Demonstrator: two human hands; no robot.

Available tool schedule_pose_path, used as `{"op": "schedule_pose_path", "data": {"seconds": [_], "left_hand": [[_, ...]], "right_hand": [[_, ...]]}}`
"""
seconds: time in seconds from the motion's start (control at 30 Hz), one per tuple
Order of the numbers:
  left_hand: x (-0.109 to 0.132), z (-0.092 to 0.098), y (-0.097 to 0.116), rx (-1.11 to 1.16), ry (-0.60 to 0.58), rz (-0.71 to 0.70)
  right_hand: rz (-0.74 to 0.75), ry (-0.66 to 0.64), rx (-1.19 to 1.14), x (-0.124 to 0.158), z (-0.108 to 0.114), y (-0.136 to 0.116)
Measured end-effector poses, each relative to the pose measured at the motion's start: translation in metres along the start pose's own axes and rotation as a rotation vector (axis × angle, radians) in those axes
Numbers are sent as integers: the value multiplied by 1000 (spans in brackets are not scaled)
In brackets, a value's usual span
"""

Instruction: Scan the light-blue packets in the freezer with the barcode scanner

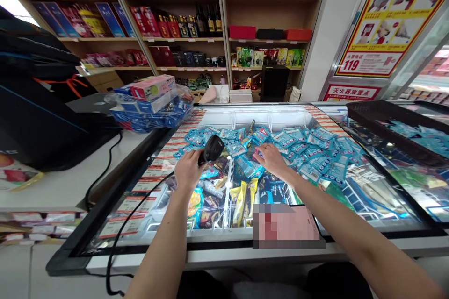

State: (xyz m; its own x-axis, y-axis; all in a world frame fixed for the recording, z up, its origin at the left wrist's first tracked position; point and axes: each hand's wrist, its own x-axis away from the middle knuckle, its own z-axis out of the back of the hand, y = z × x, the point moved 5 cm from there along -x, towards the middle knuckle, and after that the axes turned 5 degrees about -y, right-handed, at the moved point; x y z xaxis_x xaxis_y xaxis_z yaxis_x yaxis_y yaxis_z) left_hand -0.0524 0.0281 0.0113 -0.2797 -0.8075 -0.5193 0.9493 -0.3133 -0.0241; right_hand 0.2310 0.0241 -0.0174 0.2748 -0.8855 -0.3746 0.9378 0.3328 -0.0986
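Observation:
My left hand (188, 168) is wrapped round a black handheld barcode scanner (213, 148), its head tilted over the freezer's glass top. A black cable (140, 202) trails from it to the lower left. My right hand (271, 159) is closed, with fingers bent down among small blue packets (249, 166); a bit of pink shows at the fingertips, too small to name. One pile of blue packets (231, 134) lies beyond the scanner. A larger pile of the same packets (322, 154) spreads to the right of my right hand.
Under the glass sit wire baskets (229, 173) of wrapped frozen goods. A phone (291, 224), its screen blurred, lies at the freezer's front edge (224, 254). Plastic-wrapped boxes (150, 103) stand at the back left beside a black machine (45, 103). A dark tray (396, 126) holds more packets.

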Motion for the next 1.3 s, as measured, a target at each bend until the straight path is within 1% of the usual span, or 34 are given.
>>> {"op": "schedule_pose_path", "data": {"seconds": [0.07,0.13,0.23,0.33,0.43,0.53,0.63,0.67,0.73,0.83,0.9,0.93,1.03,1.1,1.2,1.3], "left_hand": [[4,-1,-2,4,-16,-14],[5,-2,-1,23,-33,-36],[5,-2,3,34,-52,-59],[3,-4,5,28,-77,-74],[3,-5,6,33,-86,-77],[3,-4,6,23,-89,-74],[4,-3,8,11,-108,-85],[4,-2,9,7,-117,-91],[4,-1,11,0,-135,-107],[3,-2,14,4,-154,-134],[2,-2,14,18,-157,-137],[2,-3,14,27,-154,-134],[1,-2,12,64,-129,-106],[1,-2,11,85,-119,-88],[1,-1,13,98,-125,-81],[0,-1,20,116,-131,-90]], "right_hand": [[-38,-9,-18,-20,-7,-8],[-45,-38,-63,-38,-15,-16],[-21,-25,-87,-54,-22,-31],[6,2,-2,-51,-21,-41],[-3,2,45,-40,-17,-43],[-28,-15,-24,-36,-15,-38],[-63,-16,-123,-43,-17,-31],[-65,-37,-150,-47,-19,-29],[-58,-126,-201,-56,-26,-24],[-96,-256,-332,-67,-35,-11],[-131,-293,-505,-70,-39,-1],[-162,-280,-615,-71,-41,4],[-263,-186,-958,-66,-47,19],[-282,-160,-1121,-61,-51,25],[-295,-143,-1229,-55,-54,29],[-320,-72,-1278,-47,-47,33]]}}
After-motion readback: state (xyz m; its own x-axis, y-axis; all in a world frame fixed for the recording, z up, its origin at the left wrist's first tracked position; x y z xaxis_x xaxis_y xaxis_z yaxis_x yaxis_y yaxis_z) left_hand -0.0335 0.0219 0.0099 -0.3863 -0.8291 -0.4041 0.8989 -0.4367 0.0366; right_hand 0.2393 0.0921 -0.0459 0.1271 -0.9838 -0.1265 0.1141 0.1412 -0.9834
